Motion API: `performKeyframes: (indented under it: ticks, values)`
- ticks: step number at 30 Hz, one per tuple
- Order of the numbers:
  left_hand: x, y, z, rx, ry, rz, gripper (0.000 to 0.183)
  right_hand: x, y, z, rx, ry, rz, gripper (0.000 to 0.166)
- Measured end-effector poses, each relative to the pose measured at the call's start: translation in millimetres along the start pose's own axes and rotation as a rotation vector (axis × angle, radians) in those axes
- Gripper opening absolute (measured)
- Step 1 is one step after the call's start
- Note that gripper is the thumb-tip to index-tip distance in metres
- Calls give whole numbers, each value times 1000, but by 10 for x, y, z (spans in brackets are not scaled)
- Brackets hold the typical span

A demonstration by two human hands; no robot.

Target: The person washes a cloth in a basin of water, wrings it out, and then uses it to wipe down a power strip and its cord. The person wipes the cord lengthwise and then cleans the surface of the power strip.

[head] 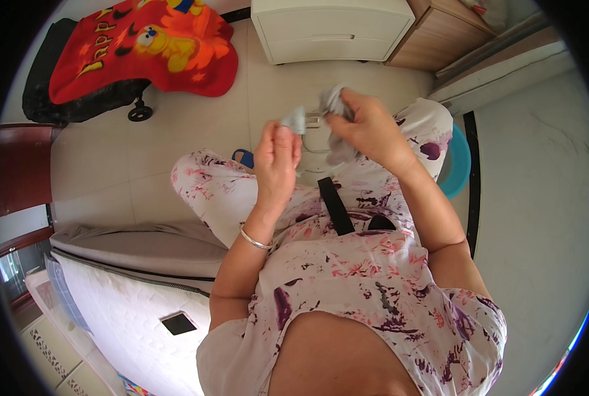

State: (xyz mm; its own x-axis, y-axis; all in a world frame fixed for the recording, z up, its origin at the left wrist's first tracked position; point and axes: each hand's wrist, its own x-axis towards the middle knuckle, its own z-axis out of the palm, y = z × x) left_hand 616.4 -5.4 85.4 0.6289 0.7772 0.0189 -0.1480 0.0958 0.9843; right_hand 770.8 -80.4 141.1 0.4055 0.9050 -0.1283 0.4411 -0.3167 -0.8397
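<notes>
My left hand (278, 153) is raised above the lap, with its thumb and fingers pinched on a small pale grey-blue piece of cloth (294, 120). In my right hand (371, 126) is a crumpled grey cloth (335, 99), bunched at the fingertips, with part of it hanging below the palm. The two hands are apart, and whether both pieces belong to one cloth cannot be made out. Behind them, at floor level, a pale object with a thin cord (314, 148) is partly hidden. Floral trousers (215, 185) cover the spread knees.
A turquoise basin (460, 163) stands by the right knee, near the wall. Ahead is a white drawer unit (319, 42). A red patterned blanket (175, 54) covers a black wheeled item at left. On the mattress (126, 297) lies a dark phone-like object (178, 323). A blue slipper (244, 158) shows.
</notes>
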Motion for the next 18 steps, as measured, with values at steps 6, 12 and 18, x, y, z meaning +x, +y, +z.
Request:
performKeyframes:
  ticks: [6,12,18]
  values:
    - [187,95,-87,-442,-84,-42,33,60,228,9,526,122,-60,19]
    - [263,201,57,-513,38,-76,34,66,148,409,608,29,-140,28]
    - [294,146,88,-440,6,0,29,195,145,744,312,151,-277,35]
